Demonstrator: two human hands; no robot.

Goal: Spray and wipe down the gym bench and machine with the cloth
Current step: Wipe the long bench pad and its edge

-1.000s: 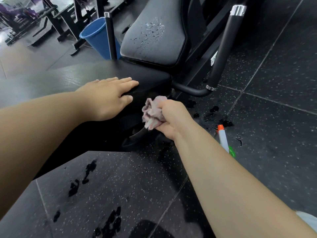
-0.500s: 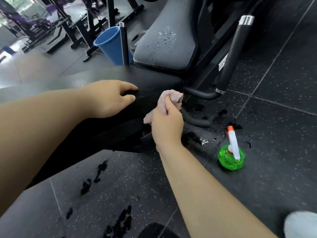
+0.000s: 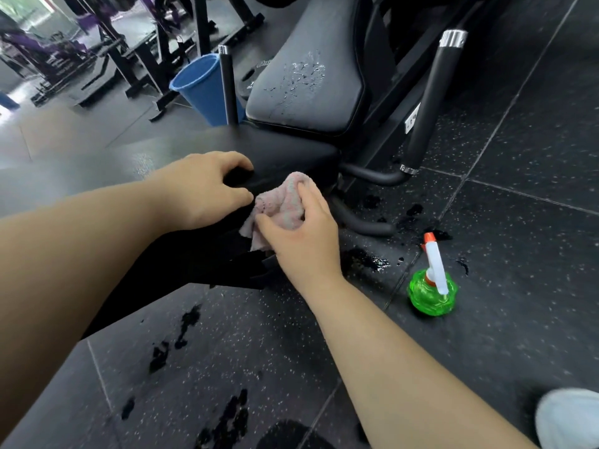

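Left hand (image 3: pixel 201 189): fingers curled over the near edge of the black bench pad (image 3: pixel 291 150). Right hand (image 3: pixel 301 241), just beside it: clasps the pink cloth (image 3: pixel 278 202) against the pad's side edge. Green spray bottle (image 3: pixel 432 291): upright on open, wet-spotted floor (image 3: pixel 518 254), well apart to the right.

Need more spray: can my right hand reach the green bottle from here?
Probably yes: the spray bottle stands on bare floor beside the right hand, nothing between, though that hand holds the cloth.
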